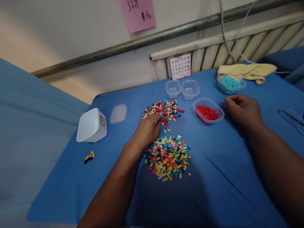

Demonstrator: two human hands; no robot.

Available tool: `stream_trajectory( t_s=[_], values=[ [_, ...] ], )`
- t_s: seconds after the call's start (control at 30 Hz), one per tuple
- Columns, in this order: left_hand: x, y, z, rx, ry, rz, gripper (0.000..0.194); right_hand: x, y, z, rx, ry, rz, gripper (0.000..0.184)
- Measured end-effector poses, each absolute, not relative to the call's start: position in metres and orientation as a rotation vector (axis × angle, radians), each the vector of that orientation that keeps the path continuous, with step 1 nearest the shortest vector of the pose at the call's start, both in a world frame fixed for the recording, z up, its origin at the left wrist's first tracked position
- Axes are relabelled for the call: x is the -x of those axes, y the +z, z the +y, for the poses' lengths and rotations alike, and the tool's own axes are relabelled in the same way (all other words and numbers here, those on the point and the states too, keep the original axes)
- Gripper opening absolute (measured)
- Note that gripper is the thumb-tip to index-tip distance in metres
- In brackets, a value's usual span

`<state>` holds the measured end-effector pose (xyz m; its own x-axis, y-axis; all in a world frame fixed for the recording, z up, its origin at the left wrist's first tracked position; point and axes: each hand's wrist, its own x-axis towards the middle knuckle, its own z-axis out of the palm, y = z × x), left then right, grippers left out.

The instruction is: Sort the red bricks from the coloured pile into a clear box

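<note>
My left hand [148, 128] rests at the near left edge of the far pile of small coloured building bricks [167, 109]. Its fingers are curled down among the bricks, and whatever they pinch is hidden. Below it on the cloth lies a wider pile of mixed bricks [169, 158]. My right hand [245, 110] is closed, thumb against the fingers, just right of a clear plastic tub [220, 115] holding red bricks [207, 112]. I cannot make out anything in its grip.
Two clear tubs [173, 88] stand side by side behind the far pile. Turquoise bricks [229, 84] fill another tub by a yellow cloth [251, 71]. On the left are a white container [91, 126], a clear lid [118, 113] and joined bricks [89, 156]. Glasses [293, 117] lie right.
</note>
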<state>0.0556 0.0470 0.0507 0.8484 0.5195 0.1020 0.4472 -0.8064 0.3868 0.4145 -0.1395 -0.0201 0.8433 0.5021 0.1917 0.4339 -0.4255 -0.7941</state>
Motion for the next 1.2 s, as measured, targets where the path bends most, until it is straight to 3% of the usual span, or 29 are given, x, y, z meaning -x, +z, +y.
stream_trajectory(
  t_s=[0.23, 1.03, 1.2],
  values=[
    [-0.054, 0.052, 0.032, -2.693, 0.119, 0.697, 0.031, -0.415, -0.02, -0.14, 2.088, 0.108, -0.68, 0.032],
    [-0.051, 0.055, 0.019, -2.653, 0.032, 0.391, 0.036, -0.415, -0.02, -0.14, 2.113, 0.1, -0.655, 0.033],
    [-0.045, 0.066, 0.035, -2.586, 0.323, 0.56, 0.034, -0.419, -0.024, -0.14, 2.125, 0.093, -0.669, 0.032]
  ],
)
